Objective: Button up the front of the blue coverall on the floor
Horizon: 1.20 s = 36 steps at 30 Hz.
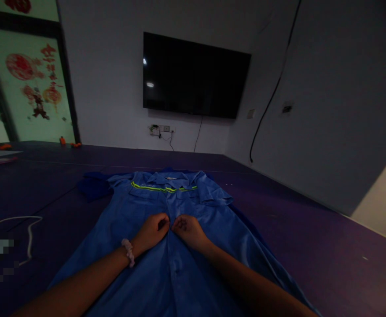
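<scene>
A blue short-sleeved work shirt [140, 246] with a yellow-green stripe across the chest lies spread front up, its collar at the far end. My left hand [153, 230], with a pinkish scrunchie [128, 252] at the wrist, pinches the shirt's front edge near the middle. Just across the button line, my right hand [189, 229] has its fingers curled and pressed together on the opposite front edge. The fingertips of both hands nearly meet. Whether a button is between them is too dark to tell. Darker blue cloth [95, 187] shows from under the shirt at the left sleeve.
The shirt lies on a purple surface [311, 246]. A white cable [30, 233] curls at the left. Small orange objects [75, 145] stand near the glass door [34, 88]. A television [193, 79] hangs on the far wall, and a black cable [268, 108] dangles at the right.
</scene>
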Available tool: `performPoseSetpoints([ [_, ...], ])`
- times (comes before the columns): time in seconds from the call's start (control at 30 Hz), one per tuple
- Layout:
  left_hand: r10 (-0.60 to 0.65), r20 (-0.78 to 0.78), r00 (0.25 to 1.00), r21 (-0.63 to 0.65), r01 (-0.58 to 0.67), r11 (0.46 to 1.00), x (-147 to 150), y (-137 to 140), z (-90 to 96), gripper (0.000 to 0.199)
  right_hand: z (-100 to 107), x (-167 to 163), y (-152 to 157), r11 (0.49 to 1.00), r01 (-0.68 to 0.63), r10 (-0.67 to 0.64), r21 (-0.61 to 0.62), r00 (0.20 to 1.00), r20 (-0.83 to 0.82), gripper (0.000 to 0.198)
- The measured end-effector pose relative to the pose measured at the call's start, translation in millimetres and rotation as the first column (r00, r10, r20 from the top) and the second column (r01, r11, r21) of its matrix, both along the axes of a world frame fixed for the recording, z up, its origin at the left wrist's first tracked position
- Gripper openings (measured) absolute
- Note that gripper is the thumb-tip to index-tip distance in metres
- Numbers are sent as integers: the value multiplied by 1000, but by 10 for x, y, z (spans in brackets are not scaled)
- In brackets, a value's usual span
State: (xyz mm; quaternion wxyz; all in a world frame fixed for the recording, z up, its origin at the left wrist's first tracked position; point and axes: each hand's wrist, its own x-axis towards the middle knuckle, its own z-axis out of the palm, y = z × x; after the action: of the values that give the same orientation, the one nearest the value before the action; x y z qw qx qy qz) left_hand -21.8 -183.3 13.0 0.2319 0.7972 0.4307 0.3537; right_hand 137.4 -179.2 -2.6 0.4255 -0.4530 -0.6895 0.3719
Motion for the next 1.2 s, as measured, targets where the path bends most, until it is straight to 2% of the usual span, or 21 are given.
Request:
performPoseSetpoints([
  [0.23,41,-87,995,-10,-42,999,14,18,-24,19,-3,4,2,1000,-1,1,14,1000,13,5],
  [0.67,22,-219,975,-20,-27,999,10,-66,41,38,-22,-1,-1,999,2,-3,39,1000,13,3],
  [0.9,33,-327,944,-18,-42,999,10,-36,24,28,-28,-10,4,999,2,-3,47,1000,13,3],
  [1.2,61,-376,925,-8,-69,998,6,-11,10,22,-63,-3,44,999,-21,20,43,1000,22,11],
])
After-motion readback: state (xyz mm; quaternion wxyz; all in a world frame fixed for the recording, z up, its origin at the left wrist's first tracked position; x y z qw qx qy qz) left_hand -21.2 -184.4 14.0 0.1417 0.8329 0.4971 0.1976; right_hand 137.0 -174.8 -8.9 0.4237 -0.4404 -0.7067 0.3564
